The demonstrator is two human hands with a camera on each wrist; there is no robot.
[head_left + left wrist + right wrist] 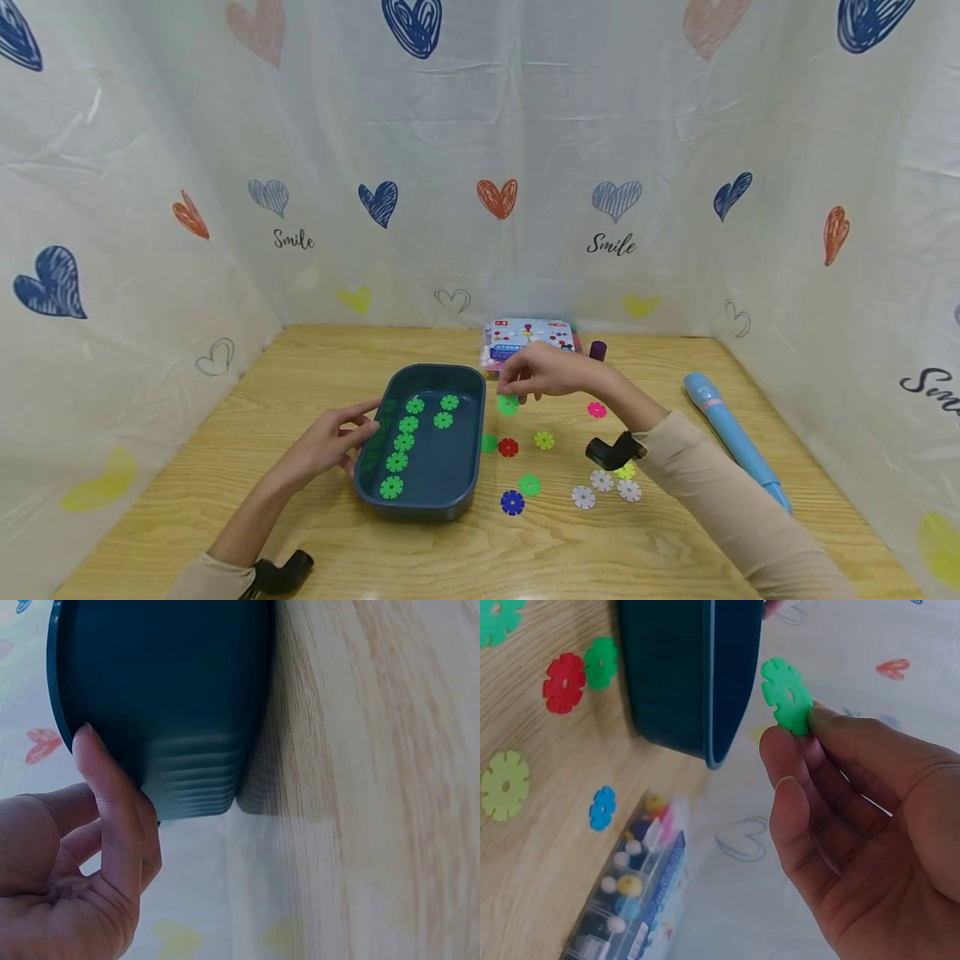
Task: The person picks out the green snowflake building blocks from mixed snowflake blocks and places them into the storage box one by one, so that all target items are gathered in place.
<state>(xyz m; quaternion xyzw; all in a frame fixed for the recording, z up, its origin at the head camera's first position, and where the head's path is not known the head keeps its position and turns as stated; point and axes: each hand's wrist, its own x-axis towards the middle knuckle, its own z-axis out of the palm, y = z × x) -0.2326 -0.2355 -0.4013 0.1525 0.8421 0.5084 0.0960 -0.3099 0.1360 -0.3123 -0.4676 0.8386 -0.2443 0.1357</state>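
Note:
My left hand (330, 442) holds the left rim of a dark blue tray (420, 510). In the left wrist view, its fingers bend against the outer wall of the tray (187, 697). Several green snowflake discs (392, 487) lie inside, most in a line along the left side. Just beyond the tray's right rim, my right hand (546, 369) pinches a green snowflake disc (787, 696) between thumb and fingertips. Below that hand, a red disc (507, 447), a yellow disc (543, 440) and a green disc (530, 485) rest on the table.
A clear box of beads (528, 333) stands at the back. A light blue microphone-shaped object (731, 433) lies at the right. Nearer are a dark blue disc (512, 502), white discs (583, 497) and a pink disc (597, 409). A printed curtain (450, 250) surrounds the table.

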